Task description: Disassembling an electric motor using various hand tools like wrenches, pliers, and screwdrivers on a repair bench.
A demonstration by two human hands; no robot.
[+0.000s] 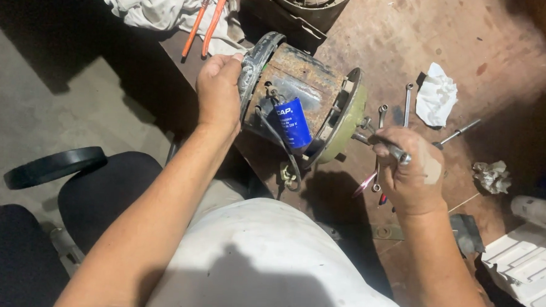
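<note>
Both arms are bare and reach forward, away from the body. The left hand [218,91] is stretched out far, with its back facing up and its fingers curled over in a grip. The right hand [411,173] is closer in, closed in a fist, knuckles up, wrist bent a little.
</note>
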